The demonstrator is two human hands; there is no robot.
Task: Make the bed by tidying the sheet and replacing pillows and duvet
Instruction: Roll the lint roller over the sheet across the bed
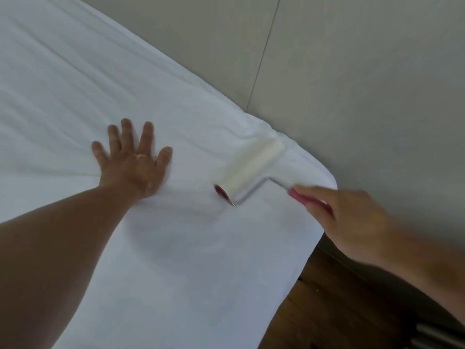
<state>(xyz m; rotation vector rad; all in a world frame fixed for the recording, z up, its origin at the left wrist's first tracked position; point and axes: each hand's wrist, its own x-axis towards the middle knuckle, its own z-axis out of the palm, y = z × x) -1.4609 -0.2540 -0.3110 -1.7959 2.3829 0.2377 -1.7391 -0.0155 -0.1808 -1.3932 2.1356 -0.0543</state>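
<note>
A white sheet point(75, 84) covers the bed and fills most of the view, with shallow creases running across it. My left hand point(132, 162) lies flat on the sheet, palm down and fingers spread. My right hand point(347, 217) grips the pink handle of a lint roller point(251, 167). The roller's white drum rests on the sheet near the bed's rounded corner point(324, 172), to the right of my left hand. No pillows or duvet are in view.
A pale padded wall or headboard point(352, 59) with a vertical seam stands directly behind the bed. Dark wooden floor point(314, 303) shows at the lower right beside the mattress, with a dark object at the frame's bottom right corner.
</note>
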